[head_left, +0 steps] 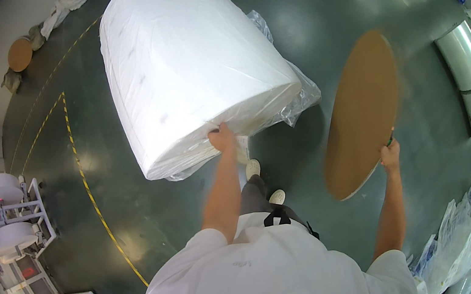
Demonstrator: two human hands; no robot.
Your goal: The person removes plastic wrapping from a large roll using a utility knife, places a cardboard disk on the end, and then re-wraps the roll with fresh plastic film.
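Note:
A big white roll (194, 60) wrapped in clear plastic film (298, 98) lies on the floor ahead and to the left. My left hand (223, 138) is closed at the near edge of the roll's end, pinching the wrap there. Out to the right, my right hand (391, 155) grips the rim of a large round brown cardboard disc (364, 115), tilted on edge and apart from the roll. A small dark or green bit shows by my right fingers, too small to make out. Loose film hangs around the roll's end.
Wrapped film rolls (465, 57) and plastic bundles (457, 244) line the right side. At the lower left stands a machine (20, 224) with white rolls. Yellow-black floor tape (80, 172) runs along the left; another brown disc (20, 54) leans near the wall.

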